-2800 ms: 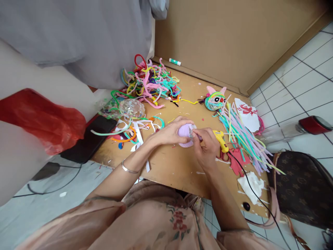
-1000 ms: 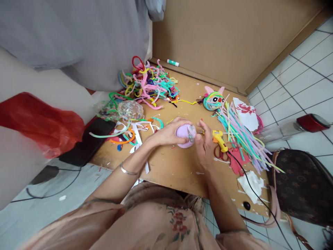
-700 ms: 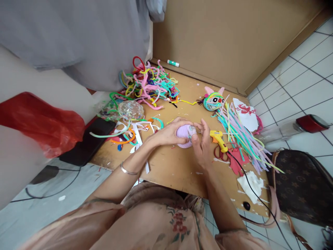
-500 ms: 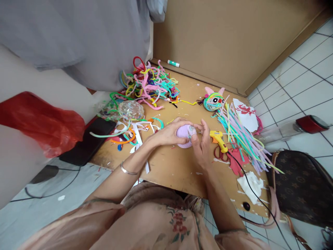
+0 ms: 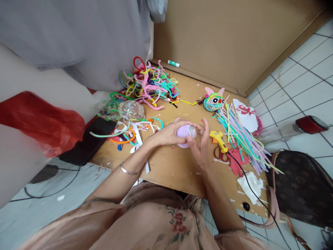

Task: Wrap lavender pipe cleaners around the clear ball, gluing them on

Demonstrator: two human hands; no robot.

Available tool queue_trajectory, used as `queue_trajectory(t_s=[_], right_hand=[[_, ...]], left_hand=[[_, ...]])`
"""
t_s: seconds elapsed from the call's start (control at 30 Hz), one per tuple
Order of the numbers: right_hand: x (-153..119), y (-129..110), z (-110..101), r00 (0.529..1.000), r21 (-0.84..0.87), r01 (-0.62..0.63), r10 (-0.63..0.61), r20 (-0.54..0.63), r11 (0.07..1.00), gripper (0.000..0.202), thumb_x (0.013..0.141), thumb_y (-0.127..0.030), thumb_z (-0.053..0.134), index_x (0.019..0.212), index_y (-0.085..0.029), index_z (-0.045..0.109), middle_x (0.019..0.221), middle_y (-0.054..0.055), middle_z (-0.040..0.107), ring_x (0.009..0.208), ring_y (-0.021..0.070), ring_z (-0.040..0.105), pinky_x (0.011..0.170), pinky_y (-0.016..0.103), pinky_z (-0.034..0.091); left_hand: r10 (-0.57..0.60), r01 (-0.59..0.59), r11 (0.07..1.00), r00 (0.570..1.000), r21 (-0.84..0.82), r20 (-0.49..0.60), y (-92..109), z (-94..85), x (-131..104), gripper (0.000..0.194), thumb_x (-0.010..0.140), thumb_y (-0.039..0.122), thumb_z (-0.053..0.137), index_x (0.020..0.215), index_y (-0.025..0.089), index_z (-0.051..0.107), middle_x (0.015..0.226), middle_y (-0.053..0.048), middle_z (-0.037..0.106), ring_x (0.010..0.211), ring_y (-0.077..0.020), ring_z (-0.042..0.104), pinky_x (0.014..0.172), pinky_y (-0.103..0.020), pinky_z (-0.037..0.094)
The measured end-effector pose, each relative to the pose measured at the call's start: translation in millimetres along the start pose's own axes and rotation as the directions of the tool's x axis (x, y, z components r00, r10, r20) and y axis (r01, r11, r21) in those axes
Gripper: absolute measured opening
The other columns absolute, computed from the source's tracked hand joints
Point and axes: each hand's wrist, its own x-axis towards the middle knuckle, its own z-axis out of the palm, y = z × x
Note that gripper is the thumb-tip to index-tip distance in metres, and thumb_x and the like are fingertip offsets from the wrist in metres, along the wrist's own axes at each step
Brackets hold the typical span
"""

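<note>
A rounded form wrapped in lavender pipe cleaner (image 5: 184,131) is held between my hands above the front middle of the table. Rows of lavender cover most of it, while its right end shows a bare, clear-looking patch. My left hand (image 5: 169,133) grips it from the left, fingers over the far side and thumb along the near side. At the right end, my right hand (image 5: 202,144) is curled with its thumb against the edge of the bare patch; some fingertips are hidden behind the form.
Right of my hands lie a yellow glue gun (image 5: 219,140), red scissors (image 5: 221,154) and straight pipe cleaners (image 5: 241,133). Behind sits a decorated ball with pink ears (image 5: 213,101). Tangled pipe cleaners (image 5: 149,85) fill the back left, near a clear faceted ball (image 5: 131,110).
My right thumb has shifted slightly down and left, showing more of the bare patch. The left hand stays almost still around the lavender form.
</note>
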Motion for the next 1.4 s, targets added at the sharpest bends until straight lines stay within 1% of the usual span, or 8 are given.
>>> queue_trajectory(t_s=[0.53, 0.67, 0.77, 0.83, 0.9, 0.97, 1.17, 1.4], right_hand=[[-3, 3, -4, 0.999, -0.019, 0.004, -0.003, 0.040, 1.000, 0.075, 0.094, -0.057, 0.046, 0.155, -0.021, 0.021, 0.138, 0.016, 0.057, 0.131, 0.0278, 0.053, 0.113, 0.053, 0.038], [4, 15, -22, 0.998, -0.169, 0.021, -0.031, -0.053, 0.985, 0.057, 0.098, -0.053, 0.036, 0.146, -0.020, 0.039, 0.138, 0.015, 0.057, 0.131, 0.0271, 0.052, 0.110, 0.051, 0.038], [12, 26, -42, 0.972, -0.523, -0.163, 0.047, -0.229, 0.836, 0.051, 0.096, -0.051, 0.041, 0.127, -0.015, 0.056, 0.124, 0.018, 0.063, 0.121, 0.0333, 0.055, 0.102, 0.053, 0.040], [16, 32, -55, 0.959, -0.763, -0.283, 0.182, -0.217, 0.581, 0.052, 0.092, -0.049, 0.048, 0.120, -0.006, 0.061, 0.118, 0.025, 0.064, 0.113, 0.0390, 0.057, 0.095, 0.055, 0.041], [16, 37, -64, 0.926, -0.891, -0.292, 0.335, -0.173, 0.347, 0.056, 0.089, -0.048, 0.053, 0.113, 0.001, 0.064, 0.111, 0.030, 0.064, 0.105, 0.0418, 0.060, 0.088, 0.054, 0.043], [15, 43, -68, 0.896, -0.931, -0.273, 0.417, -0.154, 0.242, 0.059, 0.089, -0.052, 0.053, 0.109, 0.003, 0.066, 0.108, 0.030, 0.066, 0.101, 0.0415, 0.063, 0.086, 0.052, 0.044], [16, 56, -70, 0.892, -0.924, -0.303, 0.411, -0.188, 0.235, 0.052, 0.086, -0.045, 0.055, 0.111, -0.001, 0.067, 0.110, 0.027, 0.067, 0.107, 0.0377, 0.064, 0.084, 0.043, 0.047], [19, 47, -77, 0.812, -0.780, -0.533, 0.457, -0.364, 0.327, 0.051, 0.085, -0.048, 0.054, 0.114, -0.008, 0.067, 0.106, 0.022, 0.071, 0.095, 0.0342, 0.068, 0.070, 0.036, 0.045]], left_hand=[[-0.043, 0.042, 0.999, 0.999, 0.010, 0.027, 4, -1.7, -1, 0.058, 0.073, 0.027, 0.067, 0.130, 0.021, 0.057, 0.129, -0.010, 0.055, 0.129, -0.0277, 0.052, 0.114, -0.046, 0.041], [-0.101, 0.101, 0.994, 0.995, 0.039, -0.004, 4, -2.9, 0, 0.058, 0.072, 0.030, 0.069, 0.128, 0.018, 0.058, 0.127, -0.012, 0.056, 0.124, -0.0289, 0.055, 0.114, -0.048, 0.040], [-0.126, 0.126, 0.991, 0.992, 0.039, -0.010, 4, -3.2, 1, 0.059, 0.072, 0.030, 0.070, 0.128, 0.018, 0.058, 0.130, -0.011, 0.056, 0.125, -0.0292, 0.055, 0.115, -0.048, 0.040], [-0.136, 0.137, 0.990, 0.991, 0.029, -0.019, 4, -2.7, 1, 0.060, 0.071, 0.029, 0.070, 0.128, 0.018, 0.058, 0.132, -0.012, 0.055, 0.125, -0.0290, 0.055, 0.114, -0.048, 0.040], [-0.143, 0.144, 0.989, 0.989, 0.024, -0.029, 3, -1.8, 1, 0.060, 0.071, 0.030, 0.070, 0.128, 0.017, 0.058, 0.132, -0.012, 0.056, 0.125, -0.0287, 0.055, 0.114, -0.047, 0.041], [-0.144, 0.144, 0.989, 0.989, 0.021, -0.038, 2, -1.2, 1, 0.060, 0.071, 0.033, 0.070, 0.128, 0.018, 0.058, 0.132, -0.012, 0.057, 0.124, -0.0285, 0.056, 0.114, -0.047, 0.041], [-0.171, 0.167, 0.985, 0.981, -0.044, -0.092, -4, -0.1, 3, 0.059, 0.069, 0.031, 0.072, 0.126, 0.021, 0.061, 0.131, -0.010, 0.060, 0.123, -0.0278, 0.058, 0.113, -0.046, 0.042], [-0.270, 0.241, 0.948, 0.955, -0.209, -0.121, -8, -3.5, 4, 0.061, 0.068, 0.035, 0.071, 0.126, 0.017, 0.061, 0.131, -0.010, 0.063, 0.118, -0.0274, 0.060, 0.107, -0.043, 0.047]])
